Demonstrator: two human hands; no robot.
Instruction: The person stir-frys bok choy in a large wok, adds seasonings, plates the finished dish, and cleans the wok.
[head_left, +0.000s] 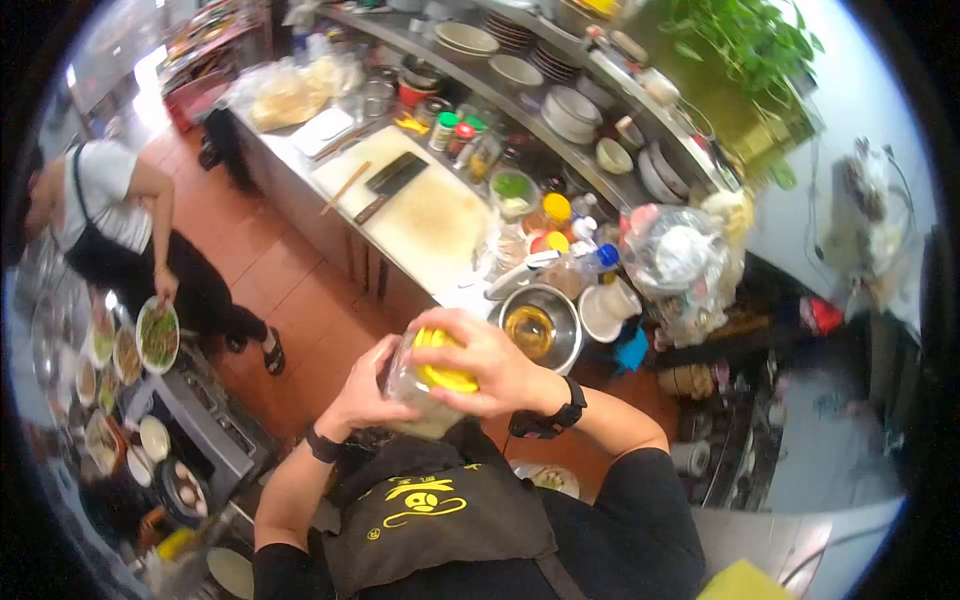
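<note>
One clear jar (428, 418), round yellow lid (446, 377)

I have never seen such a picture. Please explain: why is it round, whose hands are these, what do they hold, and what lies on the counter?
There is no machine here. A person wears one camera on the head; it looks forward and down through a wide lens, so the picture is round. The two arms coming from below are that person's own. The left hand grips a clear jar from the side; the right hand lays its fingers over the yellow lid. On the counter lie a pale cutting board with a cleaver, and a steel bowl of yellowish liquid. At the left, another person holds a plate of food.
</note>
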